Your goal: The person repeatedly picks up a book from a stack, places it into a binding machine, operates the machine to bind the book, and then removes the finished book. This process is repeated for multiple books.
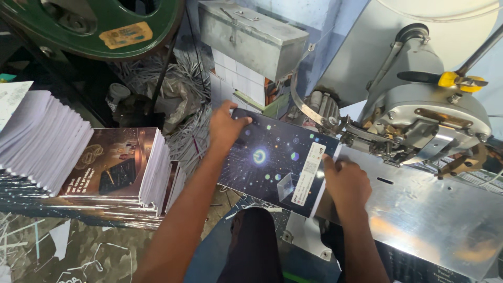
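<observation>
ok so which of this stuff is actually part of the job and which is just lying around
In the job:
left hand and right hand, both on the dark booklet
stitching machine
metal table

Lying about:
booklet stack
white paper pile
paper shreds
metal box
green wheel

Both hands (226,126) (345,182) on dark booklet (272,157)
</observation>
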